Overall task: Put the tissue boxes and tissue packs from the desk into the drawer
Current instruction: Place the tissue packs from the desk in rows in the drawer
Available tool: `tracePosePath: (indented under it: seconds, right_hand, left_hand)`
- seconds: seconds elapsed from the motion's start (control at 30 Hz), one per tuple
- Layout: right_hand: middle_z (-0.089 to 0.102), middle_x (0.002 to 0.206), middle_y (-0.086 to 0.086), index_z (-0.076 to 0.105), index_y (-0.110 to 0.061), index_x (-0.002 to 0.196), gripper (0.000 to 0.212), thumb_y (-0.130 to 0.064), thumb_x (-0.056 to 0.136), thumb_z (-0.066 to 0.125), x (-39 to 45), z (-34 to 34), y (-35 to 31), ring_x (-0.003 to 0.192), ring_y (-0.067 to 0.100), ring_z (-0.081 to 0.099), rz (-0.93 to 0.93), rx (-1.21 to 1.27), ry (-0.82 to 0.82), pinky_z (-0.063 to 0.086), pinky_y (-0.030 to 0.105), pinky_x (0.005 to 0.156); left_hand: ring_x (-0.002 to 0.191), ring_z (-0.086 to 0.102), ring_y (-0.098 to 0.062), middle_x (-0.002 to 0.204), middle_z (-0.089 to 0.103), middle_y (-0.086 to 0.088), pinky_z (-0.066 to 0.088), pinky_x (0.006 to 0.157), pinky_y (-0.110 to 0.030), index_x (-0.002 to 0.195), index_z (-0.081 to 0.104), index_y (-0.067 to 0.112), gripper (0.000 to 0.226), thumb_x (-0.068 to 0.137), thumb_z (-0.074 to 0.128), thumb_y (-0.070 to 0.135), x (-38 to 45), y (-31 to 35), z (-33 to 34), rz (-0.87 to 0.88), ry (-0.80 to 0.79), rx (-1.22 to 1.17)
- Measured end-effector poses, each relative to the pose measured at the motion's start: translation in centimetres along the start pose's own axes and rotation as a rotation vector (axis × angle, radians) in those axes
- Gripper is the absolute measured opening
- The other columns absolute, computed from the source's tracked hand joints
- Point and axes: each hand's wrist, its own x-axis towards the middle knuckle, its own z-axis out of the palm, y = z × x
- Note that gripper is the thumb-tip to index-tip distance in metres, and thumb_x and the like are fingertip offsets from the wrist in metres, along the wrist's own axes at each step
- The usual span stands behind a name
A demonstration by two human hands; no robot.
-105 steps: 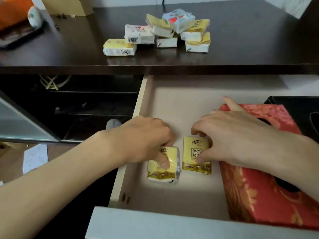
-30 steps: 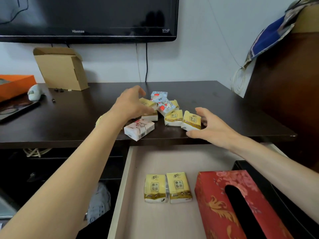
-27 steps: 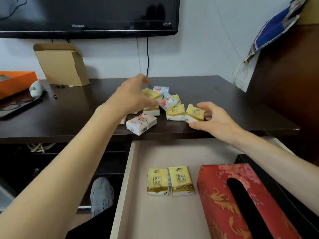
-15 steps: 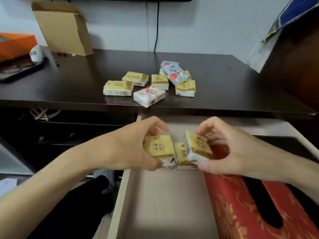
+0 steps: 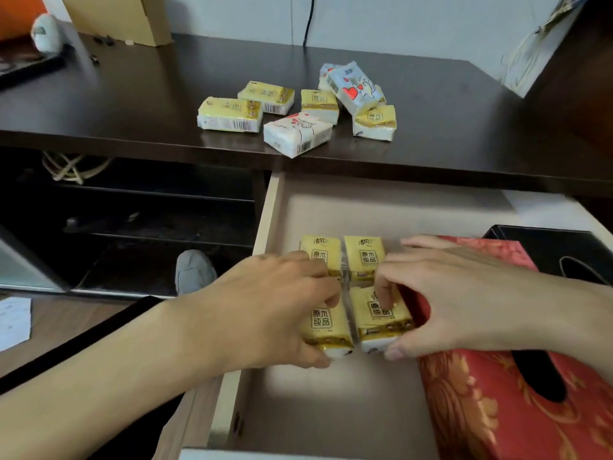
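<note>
setting two yellow packs down in the drawer [image 5: 381, 207], you have your left hand [image 5: 265, 313] curled around the left pack [image 5: 326, 327] and your right hand [image 5: 454, 300] pinched on the right pack [image 5: 381, 315], thumb at its near end, fingers on top. both packs lie with their long axis running 12 to 6, side by side and touching, just at 6 o'clock of the two placed packs [image 5: 345, 257].

the coming move turns on what is left on the desk [image 5: 116, 104]: the loose packs [image 5: 298, 111] sit at 12 o'clock from both hands, well apart, past the drawer's far edge. the yellow ones at 11 o'clock look nearer your left hand, the heart pack [image 5: 355, 86] and the pack by it at 1 o'clock nearer your right.

the red box [image 5: 497, 410] lies in the drawer at 3 to 5 o'clock, just beside your right hand and cut off by the frame. a black box [image 5: 547, 250] at 2 o'clock is also cut off. your left palm hides much of its pack, so you cannot tell if that pack is flat on the floor yet.
</note>
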Motion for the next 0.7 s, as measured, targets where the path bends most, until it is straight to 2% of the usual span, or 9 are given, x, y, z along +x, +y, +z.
tracePosePath:
  seconds: [0.13,0.2,0.27,0.33,0.4,0.47,0.53,0.6,0.7]
  right_hand:
    - [0.052,0.101,-0.026,0.051,-0.040,0.100,0.060,-0.092,0.069,0.046,0.6,-0.7,-0.6,0.108,0.001,0.038,0.035,-0.030,-0.053,0.007,0.005,0.108]
    - [0.054,0.102,-0.024,0.053,-0.041,0.101,0.057,-0.089,0.073,0.046,0.5,-1.0,-0.7,0.107,0.001,0.044,0.036,-0.015,-0.035,0.026,0.021,0.110]
    - [0.055,0.103,-0.024,0.057,-0.043,0.103,0.051,-0.085,0.077,0.047,0.4,-1.6,-0.6,0.104,-0.001,0.047,0.056,0.030,-0.001,0.042,0.028,0.097]
    - [0.056,0.109,-0.024,0.058,-0.044,0.111,0.053,-0.083,0.076,0.047,0.4,-2.3,-0.4,0.107,-0.001,0.050,0.078,0.065,0.041,0.047,0.032,0.091]
    - [0.055,0.128,-0.023,0.053,-0.041,0.132,0.076,-0.087,0.072,0.050,1.0,-2.9,0.1,0.121,0.003,0.049,0.094,0.002,0.032,0.047,0.036,0.099]
    - [0.049,0.146,-0.012,0.043,-0.030,0.147,0.104,-0.090,0.064,0.057,2.0,-2.9,0.3,0.134,0.013,0.045,0.141,-0.105,-0.076,0.040,0.038,0.111]
    - [0.051,0.145,-0.004,0.046,-0.023,0.142,0.110,-0.092,0.057,0.063,3.3,-2.4,-0.2,0.131,0.018,0.047,0.147,-0.208,-0.228,0.034,0.035,0.112]
    - [0.054,0.142,-0.001,0.053,-0.021,0.135,0.108,-0.089,0.053,0.068,4.2,-1.5,-0.6,0.130,0.019,0.050,0.140,-0.261,-0.291,0.027,0.036,0.115]
    - [0.063,0.131,-0.004,0.062,-0.023,0.119,0.096,-0.088,0.048,0.071,4.8,-0.9,-0.6,0.120,0.020,0.058,0.132,-0.297,-0.233,0.029,0.037,0.113]
  left_hand:
    - [0.105,0.053,-0.009,0.113,0.054,0.018,0.052,0.073,-0.032,0.118,0.056,0.040,0.063,0.070,0.054,0.080,0.3,0.3,0.0,-0.011,-0.035,0.043]
    - [0.105,0.053,-0.007,0.114,0.055,0.020,0.048,0.068,-0.029,0.116,0.059,0.040,0.067,0.067,0.046,0.084,0.6,0.1,-0.4,-0.036,-0.016,0.051]
    - [0.105,0.054,-0.004,0.113,0.058,0.021,0.050,0.070,-0.029,0.111,0.063,0.041,0.070,0.064,0.039,0.087,0.8,-0.6,-1.2,-0.056,-0.001,0.053]
    - [0.104,0.055,-0.004,0.111,0.061,0.021,0.052,0.078,-0.030,0.109,0.065,0.040,0.071,0.064,0.041,0.089,1.1,-1.4,-1.9,-0.047,0.005,0.046]
    - [0.111,0.056,-0.008,0.121,0.062,0.018,0.047,0.093,-0.029,0.116,0.066,0.036,0.076,0.064,0.047,0.088,1.6,-2.1,-2.2,-0.017,0.015,0.086]
    - [0.126,0.049,-0.011,0.138,0.054,0.010,0.029,0.111,-0.028,0.129,0.060,0.031,0.089,0.063,0.048,0.089,2.4,-2.4,-1.9,0.011,-0.059,0.177]
    - [0.127,0.049,-0.013,0.136,0.054,0.008,0.019,0.116,-0.031,0.128,0.056,0.028,0.091,0.061,0.050,0.089,3.4,-2.4,-1.0,0.020,-0.207,0.239]
    - [0.111,0.057,-0.019,0.116,0.061,0.008,0.032,0.112,-0.036,0.113,0.060,0.025,0.082,0.060,0.055,0.088,4.4,-2.3,-0.4,-0.011,-0.331,0.236]
    - [0.095,0.060,-0.024,0.101,0.061,0.006,0.047,0.076,-0.034,0.103,0.062,0.025,0.073,0.059,0.063,0.083,5.5,-2.1,-0.3,-0.045,-0.321,0.195]
